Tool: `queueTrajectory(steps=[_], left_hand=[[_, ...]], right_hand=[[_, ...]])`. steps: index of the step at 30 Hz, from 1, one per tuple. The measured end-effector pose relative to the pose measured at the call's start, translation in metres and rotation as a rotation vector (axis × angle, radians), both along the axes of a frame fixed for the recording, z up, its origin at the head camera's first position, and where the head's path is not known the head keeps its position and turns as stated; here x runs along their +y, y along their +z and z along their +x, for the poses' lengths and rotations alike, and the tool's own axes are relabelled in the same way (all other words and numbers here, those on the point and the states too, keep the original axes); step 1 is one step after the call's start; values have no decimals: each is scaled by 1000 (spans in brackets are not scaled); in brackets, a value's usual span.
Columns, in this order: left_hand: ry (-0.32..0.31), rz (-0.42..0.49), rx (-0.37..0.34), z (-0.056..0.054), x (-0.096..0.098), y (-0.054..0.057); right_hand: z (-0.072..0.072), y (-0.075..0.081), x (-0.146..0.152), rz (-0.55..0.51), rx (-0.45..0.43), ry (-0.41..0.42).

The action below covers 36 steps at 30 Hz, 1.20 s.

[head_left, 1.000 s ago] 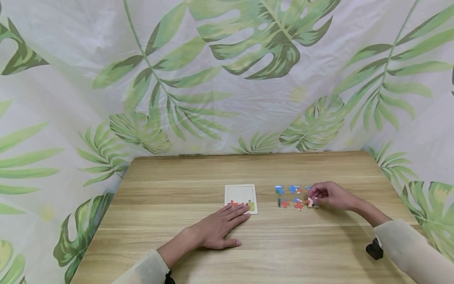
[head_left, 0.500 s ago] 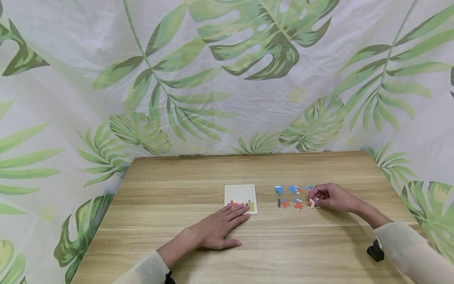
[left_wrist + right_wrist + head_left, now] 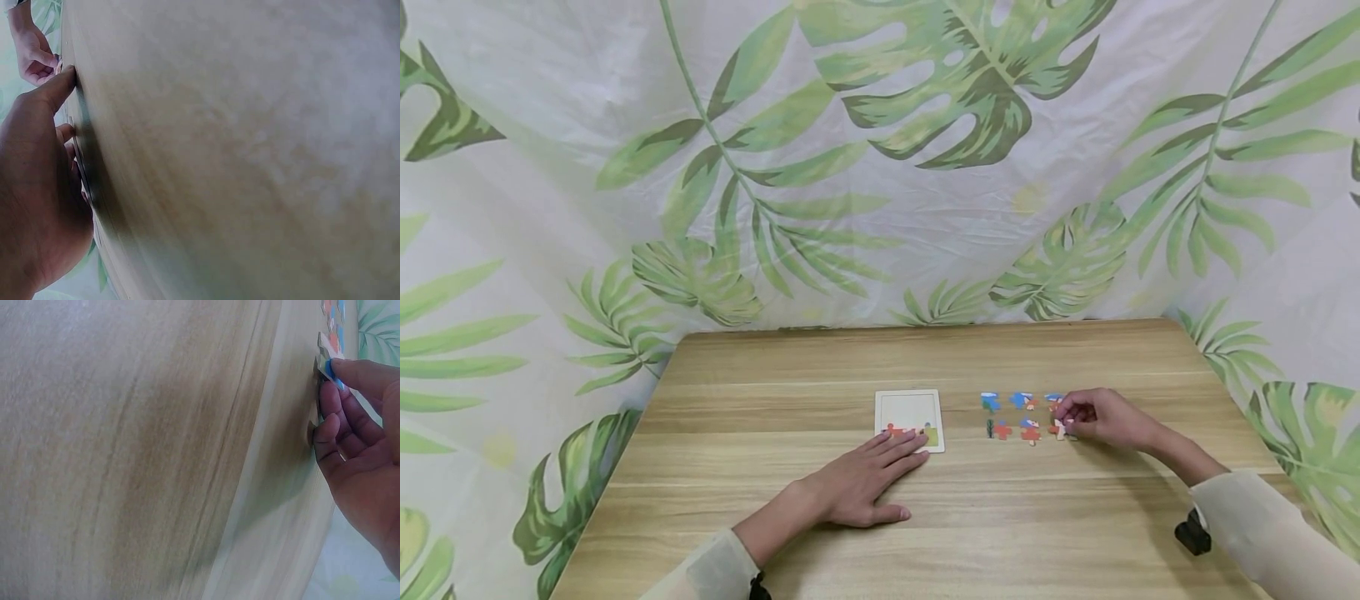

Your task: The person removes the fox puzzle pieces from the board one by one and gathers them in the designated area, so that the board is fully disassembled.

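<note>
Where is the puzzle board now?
In the head view, the board lies on the table left of the loose pieces, its near part under the left hand.

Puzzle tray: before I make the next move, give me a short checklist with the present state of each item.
1. Left hand on the tray: ok, its fingers rest over the near edge.
2. Space left in the tray: ok, the far part is bare.
3. Pieces in the tray fully visible: not ok, the left hand covers some of their area.
4. Right hand has a piece: ok, it pinches a puzzle piece.
5. Pinched piece clear of the table: cannot tell, the fingers block the view.
6. Loose pieces apart from the tray: ok, they lie to its right.
</note>
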<state>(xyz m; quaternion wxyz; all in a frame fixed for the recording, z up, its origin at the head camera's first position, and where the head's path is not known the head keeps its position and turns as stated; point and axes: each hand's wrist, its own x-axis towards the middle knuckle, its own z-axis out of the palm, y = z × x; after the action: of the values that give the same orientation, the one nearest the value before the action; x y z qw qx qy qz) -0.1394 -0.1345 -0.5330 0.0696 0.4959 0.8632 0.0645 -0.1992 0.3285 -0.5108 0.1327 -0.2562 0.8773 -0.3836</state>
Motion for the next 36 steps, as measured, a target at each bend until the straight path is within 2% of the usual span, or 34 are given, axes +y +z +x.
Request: queueTrajectory(steps=[17,25,36], left_hand=[[0,1,-23,0,2,1],[0,-20,-9,-2,1,0],[-23,-42,53,2,0,5]], right_hand=[[4,0,2,8,89,3],[-3,8,-11,36,154,0],[-18,19,-56,-17,80,75]])
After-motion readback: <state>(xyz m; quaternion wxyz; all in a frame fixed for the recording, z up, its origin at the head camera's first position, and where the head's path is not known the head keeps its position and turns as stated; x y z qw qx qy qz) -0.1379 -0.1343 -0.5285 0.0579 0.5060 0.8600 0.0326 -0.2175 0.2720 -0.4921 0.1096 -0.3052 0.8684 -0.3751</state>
